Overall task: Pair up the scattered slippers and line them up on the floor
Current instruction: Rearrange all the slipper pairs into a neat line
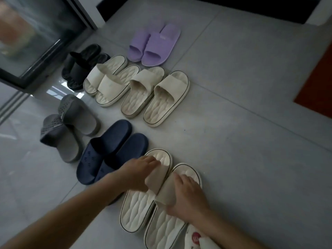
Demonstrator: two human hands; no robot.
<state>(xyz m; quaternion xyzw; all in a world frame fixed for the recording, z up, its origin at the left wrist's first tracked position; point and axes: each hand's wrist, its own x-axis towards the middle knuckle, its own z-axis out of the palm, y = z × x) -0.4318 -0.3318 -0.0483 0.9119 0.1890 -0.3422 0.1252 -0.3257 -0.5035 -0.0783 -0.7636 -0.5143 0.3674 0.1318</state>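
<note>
Two cream slippers lie side by side on the grey tile floor near me. My left hand (138, 172) grips the strap of the left cream slipper (138, 207). My right hand (188, 194) grips the strap of the right cream slipper (161, 229). To their left sits a navy pair (107, 151), then a grey perforated pair (68, 128). Farther away stand two more cream pairs (109, 81) (154, 97), a black pair (80, 67) and a purple pair (154, 45).
A glass door with a dark frame (36, 42) runs along the left. A reddish-brown mat (318, 87) lies at the right edge. A white item with a red mark (197, 238) shows under my right wrist. Bare tile floor (251, 141) spreads to the right.
</note>
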